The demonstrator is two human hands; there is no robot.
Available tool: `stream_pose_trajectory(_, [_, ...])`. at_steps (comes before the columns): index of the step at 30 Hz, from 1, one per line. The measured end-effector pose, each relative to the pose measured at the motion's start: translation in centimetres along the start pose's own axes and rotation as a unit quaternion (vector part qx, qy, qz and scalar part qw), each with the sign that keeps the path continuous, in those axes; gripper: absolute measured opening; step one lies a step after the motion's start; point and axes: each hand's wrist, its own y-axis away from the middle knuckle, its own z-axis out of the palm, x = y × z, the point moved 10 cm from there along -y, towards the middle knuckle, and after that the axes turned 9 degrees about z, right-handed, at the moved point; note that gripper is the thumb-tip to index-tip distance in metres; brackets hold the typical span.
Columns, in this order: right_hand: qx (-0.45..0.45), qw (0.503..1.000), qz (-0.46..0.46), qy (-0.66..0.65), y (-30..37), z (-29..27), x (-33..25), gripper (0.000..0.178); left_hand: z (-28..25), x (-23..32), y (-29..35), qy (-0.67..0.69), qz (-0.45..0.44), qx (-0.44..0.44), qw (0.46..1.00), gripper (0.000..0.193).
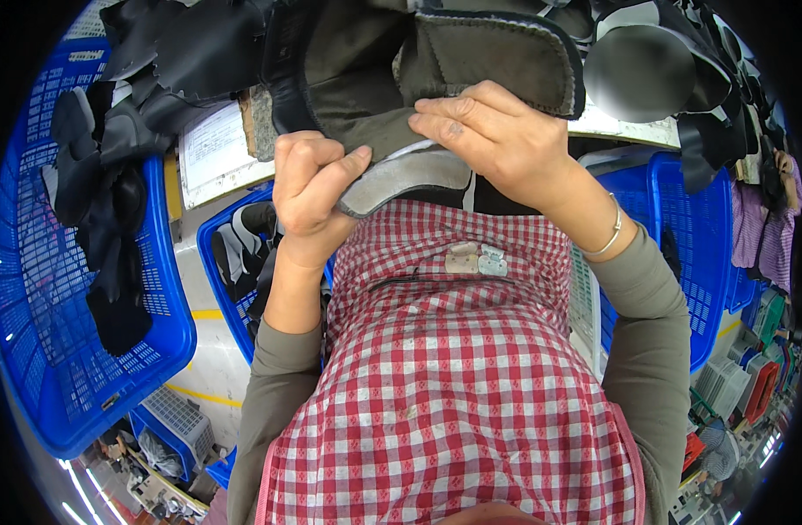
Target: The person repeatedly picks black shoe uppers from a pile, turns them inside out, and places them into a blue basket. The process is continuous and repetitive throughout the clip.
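Note:
A black boot upper (497, 66) with a grey-brown inner lining lies spread out at the edge of the worktable, in front of my chest. My left hand (313, 184) grips its near edge, with thumb and bent fingers pinching the lining. On the other side my right hand (506, 144) presses the same edge, its fingers held together and laid over the lining. Between the two hands a pale grey curved band (410, 184) of the upper is turned outward toward me. The fingertips' undersides are hidden.
Black leather pieces (200, 52) pile up on the table at the back left, near a printed sheet (213, 149). Blue plastic baskets stand at the left (169, 324) and right (703, 262); a smaller blue crate (210, 241) holds shoe parts. Another person's purple clothing (760, 227) shows far right.

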Motion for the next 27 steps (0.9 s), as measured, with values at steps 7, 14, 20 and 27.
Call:
stream_pose_trajectory(7, [-0.013, 0.999, -0.008, -0.049, -1.3, -1.1, 0.1, 0.025, -0.3, -0.3, -0.5, 0.009, -0.017, 0.002, 1.000, 0.034])
stream_pose_trajectory(14, [-0.147, 0.987, 0.006, -0.071, -2.3, -1.0, 0.1, 0.040, -1.9, -1.2, -0.9, 0.006, -0.087, 0.033, 0.996, 0.028])
stream_pose_trajectory(20, [-0.093, 0.991, 0.030, -0.092, -2.1, -0.9, 0.2, 0.035, -1.8, -0.7, -1.0, 0.031, -0.110, 0.007, 0.993, 0.029])
stream_pose_trajectory(27, [-0.126, 0.990, 0.040, -0.050, -0.8, -0.1, 1.7, 0.017, -0.3, -1.7, 0.5, 0.090, -0.186, -0.125, 0.970, 0.035])
